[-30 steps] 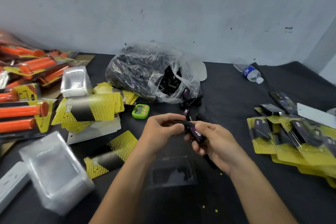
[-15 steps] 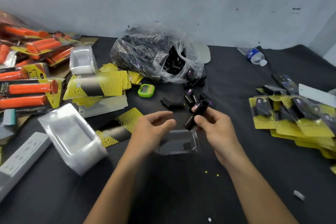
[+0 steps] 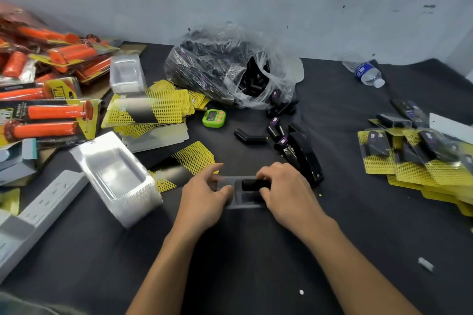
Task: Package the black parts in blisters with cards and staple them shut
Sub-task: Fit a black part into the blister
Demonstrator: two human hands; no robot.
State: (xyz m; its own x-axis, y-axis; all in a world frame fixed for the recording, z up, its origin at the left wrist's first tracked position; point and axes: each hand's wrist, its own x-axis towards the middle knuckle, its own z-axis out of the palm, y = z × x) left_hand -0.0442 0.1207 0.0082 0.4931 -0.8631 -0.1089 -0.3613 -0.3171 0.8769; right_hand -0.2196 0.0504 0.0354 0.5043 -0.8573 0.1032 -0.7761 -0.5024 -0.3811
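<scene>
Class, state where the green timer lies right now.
Head view, left of centre: the green timer lies just right of the yellow cards, in front of the plastic bag of black parts.

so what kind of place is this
Probably a small hand-packaging workbench: a plastic bag of black parts, a stack of clear blisters, loose yellow cards and finished packs piled at right.

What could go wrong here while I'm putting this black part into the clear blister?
The black part lies near the far edge of the clear blister, so it may not seat in the cavity. The left hand holds the light blister only at one side; it could tip or slide. The right hand works close beside the stapler and might knock it.
</scene>
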